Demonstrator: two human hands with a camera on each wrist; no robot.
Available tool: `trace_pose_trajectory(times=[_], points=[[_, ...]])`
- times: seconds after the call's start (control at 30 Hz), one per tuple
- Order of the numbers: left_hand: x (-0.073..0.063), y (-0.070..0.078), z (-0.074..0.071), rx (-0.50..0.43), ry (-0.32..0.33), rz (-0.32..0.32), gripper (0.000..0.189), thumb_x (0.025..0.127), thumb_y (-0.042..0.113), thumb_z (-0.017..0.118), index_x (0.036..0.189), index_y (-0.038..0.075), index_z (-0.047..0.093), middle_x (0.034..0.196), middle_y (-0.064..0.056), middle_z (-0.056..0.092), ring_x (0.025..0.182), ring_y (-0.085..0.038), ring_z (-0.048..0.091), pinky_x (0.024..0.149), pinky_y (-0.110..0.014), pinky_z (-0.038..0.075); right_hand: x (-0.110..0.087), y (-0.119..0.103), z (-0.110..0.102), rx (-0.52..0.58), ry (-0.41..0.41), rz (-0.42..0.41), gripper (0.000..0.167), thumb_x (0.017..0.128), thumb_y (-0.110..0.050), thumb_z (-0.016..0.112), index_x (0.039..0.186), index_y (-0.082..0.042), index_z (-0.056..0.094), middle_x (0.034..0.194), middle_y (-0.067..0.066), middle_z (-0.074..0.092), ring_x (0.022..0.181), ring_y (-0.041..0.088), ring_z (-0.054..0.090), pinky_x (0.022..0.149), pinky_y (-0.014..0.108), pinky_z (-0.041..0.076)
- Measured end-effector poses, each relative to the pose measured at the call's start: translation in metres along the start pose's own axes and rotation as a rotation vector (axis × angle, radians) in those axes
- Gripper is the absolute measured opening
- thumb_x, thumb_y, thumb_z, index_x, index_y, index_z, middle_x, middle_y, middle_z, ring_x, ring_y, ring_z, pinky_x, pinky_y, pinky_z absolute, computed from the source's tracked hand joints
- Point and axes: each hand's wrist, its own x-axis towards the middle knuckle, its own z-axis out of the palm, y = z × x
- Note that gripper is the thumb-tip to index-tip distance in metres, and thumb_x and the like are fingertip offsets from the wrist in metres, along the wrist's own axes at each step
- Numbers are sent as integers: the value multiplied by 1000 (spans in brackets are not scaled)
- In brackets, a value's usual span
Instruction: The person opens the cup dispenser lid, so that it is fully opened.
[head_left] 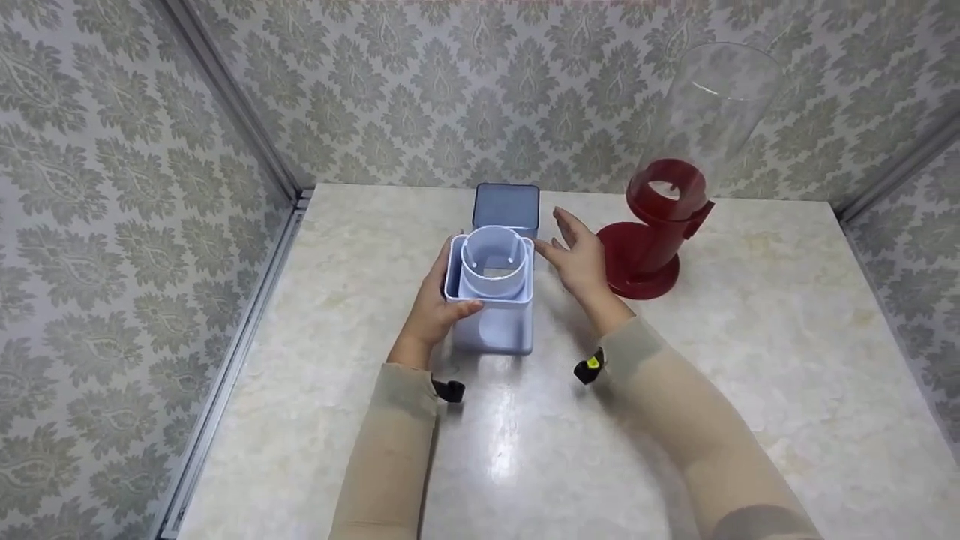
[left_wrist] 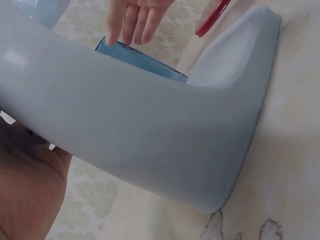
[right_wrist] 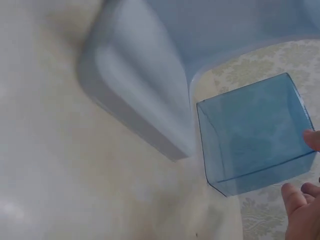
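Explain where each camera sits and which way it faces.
Head: head-worn, facing forward and down at the blue stand; left hand, right hand, sleeves show.
Left wrist: on that wrist, facing the stand's side; both hands show partly.
Right wrist: on that wrist, facing the stand's base and blue container; right hand partly shows.
Both wrist views show stand and container.

A pale-blue holder (head_left: 495, 330) between the hands (head_left: 435, 311) (head_left: 581, 262); see-through blue box (head_left: 507, 205) beyond them; dark-red stand (head_left: 660, 251) rightward; grey-green leaf-patterned wallpaper (head_left: 420, 75) behind.

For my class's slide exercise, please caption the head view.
Left grip holds a pale blue stand; right grip beside it, near a red stand.
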Motion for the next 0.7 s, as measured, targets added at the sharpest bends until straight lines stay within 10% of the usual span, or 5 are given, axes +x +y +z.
trace_pose_trajectory(times=[0.3, 0.5, 0.7], points=[[-10, 14, 1, -56, 52, 23, 177, 48, 90, 91, 183, 15, 6, 189, -18, 25, 176, -37, 26, 142, -36, 29, -56, -31, -47, -32, 36, -190, 65, 99, 1, 83, 160, 0, 60, 167, 18, 62, 159, 33, 57, 123, 46, 53], [-32, 40, 22, 81, 252, 268, 160, 65, 96, 85, 178, 0, 23, 187, -22, 26, 177, -36, 19, 147, -58, 10, -89, -53, -76, 39, 83, -278, 61, 96, 9, 83, 153, 6, 63, 159, 21, 67, 148, 20, 67, 119, 37, 59], [-45, 79, 60, 225, 390, 555, 121, 83, 83, 83, 165, 1, 47, 173, -12, 43, 165, -31, 37, 140, -53, 28, -111, -64, -106, 28, 176, -365, 56, 95, 9, 84, 148, 6, 66, 147, 8, 74, 134, 15, 71, 111, 28, 63]])
